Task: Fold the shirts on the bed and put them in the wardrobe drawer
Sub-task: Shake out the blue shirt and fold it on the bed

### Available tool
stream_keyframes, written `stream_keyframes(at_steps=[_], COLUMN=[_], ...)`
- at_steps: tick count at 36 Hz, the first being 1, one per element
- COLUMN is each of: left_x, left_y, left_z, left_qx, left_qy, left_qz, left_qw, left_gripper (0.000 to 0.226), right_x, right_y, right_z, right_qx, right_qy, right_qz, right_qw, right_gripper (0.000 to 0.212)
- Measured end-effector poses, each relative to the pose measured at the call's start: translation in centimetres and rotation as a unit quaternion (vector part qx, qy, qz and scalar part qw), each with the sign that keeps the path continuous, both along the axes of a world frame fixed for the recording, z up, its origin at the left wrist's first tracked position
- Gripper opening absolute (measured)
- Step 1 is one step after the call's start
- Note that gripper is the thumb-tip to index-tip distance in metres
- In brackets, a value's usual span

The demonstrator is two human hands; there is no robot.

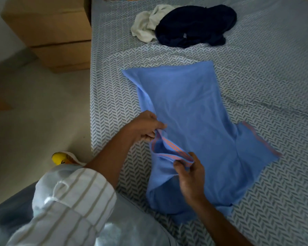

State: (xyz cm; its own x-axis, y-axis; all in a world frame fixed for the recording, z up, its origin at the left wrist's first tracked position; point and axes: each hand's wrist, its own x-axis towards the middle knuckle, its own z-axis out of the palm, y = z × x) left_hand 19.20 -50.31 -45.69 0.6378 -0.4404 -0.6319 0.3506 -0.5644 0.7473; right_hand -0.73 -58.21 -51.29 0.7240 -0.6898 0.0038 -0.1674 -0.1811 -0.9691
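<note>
Blue shirt (pixel 188 107) lies spread on the bed (pixel 256 68), near edge, hem far, so the mattress carries the cloth while it is squared. Left hand (pixel 146 128) pinches the striped collar (pixel 169 150) at its left end; right hand (pixel 188 173) pinches its near right end. Judged reason: tensioning the neckline to straighten it before folding. One sleeve (pixel 256 148) lies flat to the right. Navy garment (pixel 196 25) and white garment (pixel 148 23) wait unfolded, far side. Drawer not in view.

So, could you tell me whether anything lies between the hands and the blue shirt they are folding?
Nothing does: the left hand and right hand already pinch the blue shirt at its striped collar; the other clothes lie farther up the bed.
</note>
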Motion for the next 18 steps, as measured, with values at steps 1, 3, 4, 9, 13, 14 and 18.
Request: stream_keyframes(at_steps=[1, 3, 4, 9, 13, 14, 18], left_x=[-0.3, -0.5, -0.5, 0.2, 1.0, 1.1, 1.2], left_y=[-0.8, -1.8, -2.0, -1.3, -0.5, -0.6, -0.9], left_z=[0.0, -0.4, -0.7, -2.7, -4.0, -4.2, -4.9], left_qx=[-0.029, -0.045, -0.036, 0.017, 0.026, 0.027, 0.042], left_qy=[0.036, 0.078, 0.078, -0.023, -0.046, -0.052, -0.115], left_qz=[-0.008, -0.011, -0.009, 0.006, 0.009, 0.005, -0.048], left_qw=[0.999, 0.996, 0.996, 1.000, 0.999, 0.998, 0.991], left_gripper=[0.021, 0.011, 0.008, 0.009, 0.020, 0.023, 0.026], right_x=[-0.2, -0.7, -1.0, -1.1, -0.3, -0.2, -1.1], right_y=[-0.6, -1.9, -2.6, -5.1, -5.5, -5.5, -6.6], right_z=[-0.3, -1.3, -1.9, -2.4, -1.9, -1.8, -3.2], right_qx=[0.047, 0.107, 0.110, 0.098, 0.092, 0.084, 0.094], right_qy=[-0.001, 0.044, 0.074, 0.209, 0.265, 0.275, 0.254], right_qz=[-0.029, -0.075, -0.089, -0.064, -0.021, -0.016, -0.073], right_qw=[0.998, 0.991, 0.987, 0.971, 0.960, 0.957, 0.960], right_gripper=[0.029, 0.018, 0.018, 0.028, 0.025, 0.024, 0.023])
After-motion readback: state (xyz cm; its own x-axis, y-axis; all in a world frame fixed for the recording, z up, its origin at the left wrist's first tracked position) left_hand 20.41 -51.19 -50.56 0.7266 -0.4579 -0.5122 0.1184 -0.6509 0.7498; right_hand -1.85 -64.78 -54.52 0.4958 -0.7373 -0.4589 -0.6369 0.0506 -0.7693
